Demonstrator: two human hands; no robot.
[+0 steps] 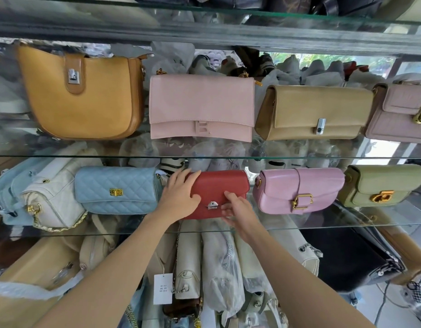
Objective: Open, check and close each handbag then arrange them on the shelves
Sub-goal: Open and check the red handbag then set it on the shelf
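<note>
A red flap handbag [219,185] with a silver clasp [212,205] stands on the lower glass shelf [323,223] between a blue quilted bag [117,189] and a pink buckle bag [297,189]. My left hand [181,194] lies on the red bag's left end, fingers spread over its top corner and thumb on its front. My right hand [235,208] touches the flap's lower edge just right of the clasp, fingers lightly bent. The flap is down.
The upper glass shelf [86,156] carries a mustard bag [81,95], a pale pink bag [201,107], a tan bag [316,112] and a mauve bag [403,114]. An olive bag [384,185] and white and light-blue bags [39,197] share the lower shelf. Wrapped bags crowd below.
</note>
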